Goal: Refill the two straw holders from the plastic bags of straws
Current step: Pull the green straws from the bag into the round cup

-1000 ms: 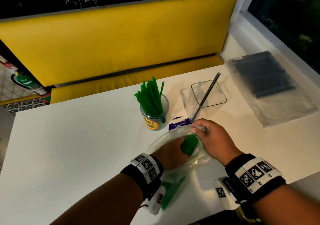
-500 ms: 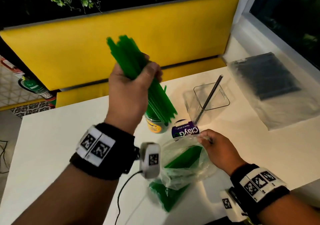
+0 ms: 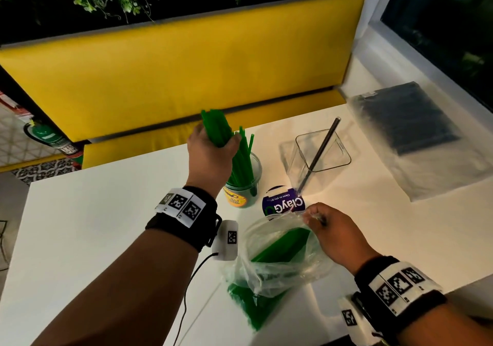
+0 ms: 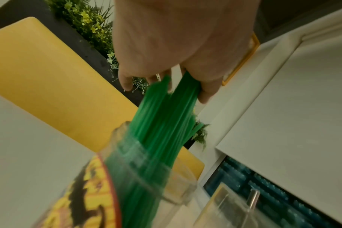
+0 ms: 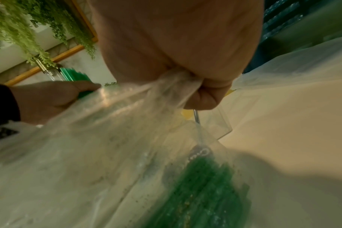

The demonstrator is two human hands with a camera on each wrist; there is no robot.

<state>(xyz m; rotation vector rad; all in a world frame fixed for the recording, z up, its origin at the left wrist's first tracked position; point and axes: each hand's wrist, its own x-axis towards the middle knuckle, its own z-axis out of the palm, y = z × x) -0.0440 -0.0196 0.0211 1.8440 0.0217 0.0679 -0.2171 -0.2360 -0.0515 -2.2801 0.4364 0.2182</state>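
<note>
Her left hand [image 3: 212, 153] grips a light, slippery bunch of green straws [image 3: 217, 129] mid-length over the round holder [image 3: 244, 185], while her right hand [image 3: 336, 235] pinches the flimsy bag's [image 3: 274, 260] mouth.

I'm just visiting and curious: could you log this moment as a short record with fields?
left hand: grips a bunch of green straws, their lower ends in the round cup
right hand: pinches the bag open; green straws remain inside
square holder: one dark straw
black straw bag: flat on the table, untouched

left hand [image 4: 176, 46] holds green straws [image 4: 166, 115] in cup [image 4: 178, 192].
</note>
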